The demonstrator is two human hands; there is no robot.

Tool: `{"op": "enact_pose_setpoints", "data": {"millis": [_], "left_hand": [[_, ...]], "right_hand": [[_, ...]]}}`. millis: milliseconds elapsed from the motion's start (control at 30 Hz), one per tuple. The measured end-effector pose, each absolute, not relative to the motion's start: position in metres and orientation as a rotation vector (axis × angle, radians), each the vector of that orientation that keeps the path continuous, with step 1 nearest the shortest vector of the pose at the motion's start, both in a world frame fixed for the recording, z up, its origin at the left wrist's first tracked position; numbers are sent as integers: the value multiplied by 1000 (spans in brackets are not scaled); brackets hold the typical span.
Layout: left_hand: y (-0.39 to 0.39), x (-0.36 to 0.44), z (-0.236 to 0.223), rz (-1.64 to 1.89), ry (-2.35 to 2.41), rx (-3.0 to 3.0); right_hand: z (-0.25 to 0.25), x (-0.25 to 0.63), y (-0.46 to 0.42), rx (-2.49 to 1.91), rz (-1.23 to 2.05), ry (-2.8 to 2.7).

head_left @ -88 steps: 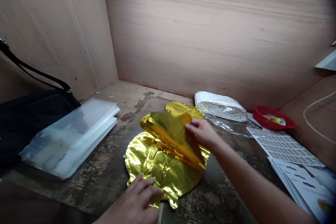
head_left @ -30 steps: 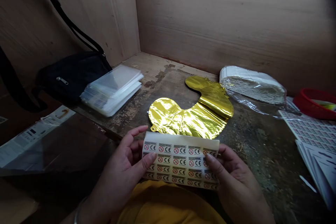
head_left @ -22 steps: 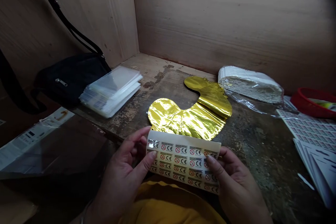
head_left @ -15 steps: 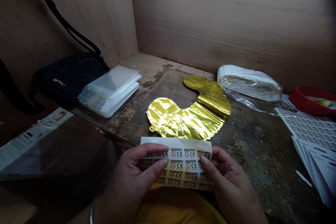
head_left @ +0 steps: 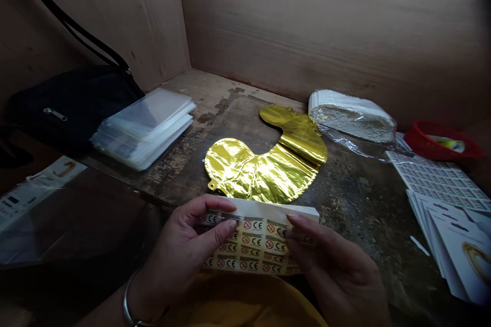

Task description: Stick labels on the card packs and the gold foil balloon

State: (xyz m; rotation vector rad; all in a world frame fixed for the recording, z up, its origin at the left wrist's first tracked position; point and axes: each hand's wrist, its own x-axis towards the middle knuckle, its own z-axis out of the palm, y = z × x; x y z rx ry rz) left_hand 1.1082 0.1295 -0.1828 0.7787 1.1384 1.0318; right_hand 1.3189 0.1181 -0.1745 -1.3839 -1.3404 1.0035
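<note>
A sheet of small CE-mark stickers point(head_left: 255, 253) is held low in front of me, tilted, with a white blank strip along its top. My left hand point(head_left: 180, 250) pinches its left side between thumb and fingers. At the right side, my right hand point(head_left: 341, 265) has its finger and thumb closed on the sheet near the upper stickers; whether a single sticker is lifted there I cannot tell. Just beyond the sheet, a flat gold foil balloon point(head_left: 268, 176), curved like a hook, lies on the worn wooden table point(head_left: 172, 173).
Clear plastic sleeves point(head_left: 149, 122) are stacked at left beside a dark zipped bag point(head_left: 76, 107). A wrapped white bundle point(head_left: 353, 115) stands at the back. To the right are a red ring-shaped holder point(head_left: 441, 140), more sticker sheets point(head_left: 441, 179) and white header cards point(head_left: 456, 250).
My right hand has shifted its grip, from thumb on the sheet's front to fingers over the upper right stickers. The view has turned slightly right. My left hand keeps its hold.
</note>
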Motion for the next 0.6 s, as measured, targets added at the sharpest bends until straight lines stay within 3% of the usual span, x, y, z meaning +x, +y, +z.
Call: {"op": "enact_pose_setpoints", "data": {"millis": [167, 467, 600], "left_hand": [[129, 1105, -187, 1012, 1199, 829], [130, 1094, -194, 1060, 1322, 1335], [132, 1093, -191, 1063, 1383, 1581]], "right_hand": [[-166, 1326, 126, -1379, 1158, -1370], [-165, 1333, 120, -1546, 799, -1578], [-160, 1332, 122, -1620, 807, -1574]]}}
